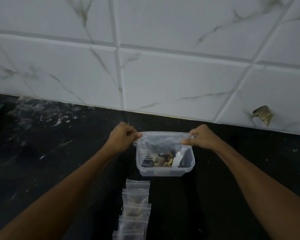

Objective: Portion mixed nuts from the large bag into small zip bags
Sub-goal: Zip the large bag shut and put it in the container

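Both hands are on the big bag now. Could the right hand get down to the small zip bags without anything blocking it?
Probably yes, once it lets go: the right hand pinches the big bag, and bare counter lies between it and the small bags.

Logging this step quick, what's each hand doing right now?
Left hand: pinches the left top edge of the large bag.
Right hand: pinches the bag's right top edge.

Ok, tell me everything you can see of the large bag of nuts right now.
The large bag is clear, crinkled plastic with white printed text on its left face and a white label or tag low on its right side. It stands upright inside a translucent plastic tub on the black counter. The left hand and right hand each pinch a top corner, stretching the top edge taut. Mixed nuts lie only at its bottom; most of the bag looks empty.
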